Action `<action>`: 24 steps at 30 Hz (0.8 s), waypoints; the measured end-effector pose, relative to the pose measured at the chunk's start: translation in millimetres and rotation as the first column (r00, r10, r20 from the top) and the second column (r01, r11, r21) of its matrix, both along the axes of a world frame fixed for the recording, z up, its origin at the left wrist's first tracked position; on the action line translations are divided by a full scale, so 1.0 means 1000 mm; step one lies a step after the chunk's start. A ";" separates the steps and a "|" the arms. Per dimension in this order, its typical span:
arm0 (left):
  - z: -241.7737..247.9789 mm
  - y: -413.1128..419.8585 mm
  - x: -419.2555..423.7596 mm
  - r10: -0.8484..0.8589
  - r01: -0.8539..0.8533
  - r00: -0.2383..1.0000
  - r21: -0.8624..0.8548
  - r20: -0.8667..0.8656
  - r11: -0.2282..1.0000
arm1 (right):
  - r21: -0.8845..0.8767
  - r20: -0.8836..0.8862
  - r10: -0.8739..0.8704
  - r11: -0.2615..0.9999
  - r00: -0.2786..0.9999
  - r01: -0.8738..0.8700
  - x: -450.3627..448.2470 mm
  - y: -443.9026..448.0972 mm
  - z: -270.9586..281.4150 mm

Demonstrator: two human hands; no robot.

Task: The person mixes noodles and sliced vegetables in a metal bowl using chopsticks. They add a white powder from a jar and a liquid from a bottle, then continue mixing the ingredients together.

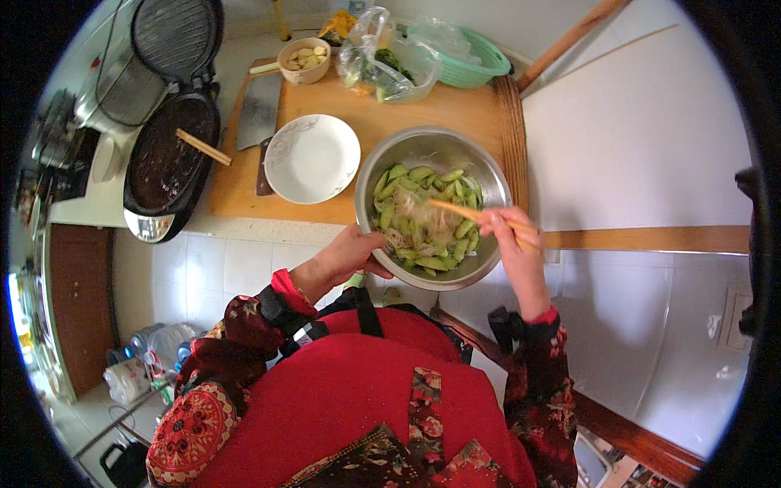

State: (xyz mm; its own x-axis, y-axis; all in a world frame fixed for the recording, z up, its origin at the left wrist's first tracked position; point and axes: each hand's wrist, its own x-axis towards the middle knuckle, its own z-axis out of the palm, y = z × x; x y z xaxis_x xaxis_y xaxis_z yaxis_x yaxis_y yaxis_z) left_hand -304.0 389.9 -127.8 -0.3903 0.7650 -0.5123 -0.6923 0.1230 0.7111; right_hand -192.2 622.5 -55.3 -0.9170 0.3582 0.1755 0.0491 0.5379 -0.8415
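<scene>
A stainless steel mixing bowl (439,135) sits partly over the front edge of a wooden cutting board. Sliced green vegetable pieces (434,263), perhaps cucumber, lie in it with pale thin strands (415,207) at the middle, which look blurred. My left hand (349,253) grips the bowl's rim at the lower left, thumb over the edge. My right hand (512,235) holds wooden chopsticks (454,209), their tips down in the food. Just left of the bowl stands a white dish (312,160) with a grey leaf pattern and no food in it.
A cleaver (257,113) lies on the cutting board (390,113), its handle beside the dish. An open electric griddle (171,158) stands left, other chopsticks (204,147) across its edge. Behind are a small pot of slices (305,61), a plastic bag (390,64) and a green basket (482,70).
</scene>
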 end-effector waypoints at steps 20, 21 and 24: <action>0.072 -0.125 0.147 0.579 -0.582 0.812 -0.043 -0.077 0.812 | 0.055 -0.182 0.585 0.809 0.790 -0.586 -0.018 -0.077 0.075; 0.079 -0.136 0.153 0.606 -0.610 0.792 -0.044 -0.081 0.791 | 0.050 -0.206 0.586 0.806 0.784 -0.590 -0.026 -0.088 0.075; 0.094 -0.164 0.171 0.721 -0.725 0.688 -0.058 -0.078 0.686 | -0.043 -0.103 0.664 0.741 0.741 -0.670 -0.031 -0.124 0.068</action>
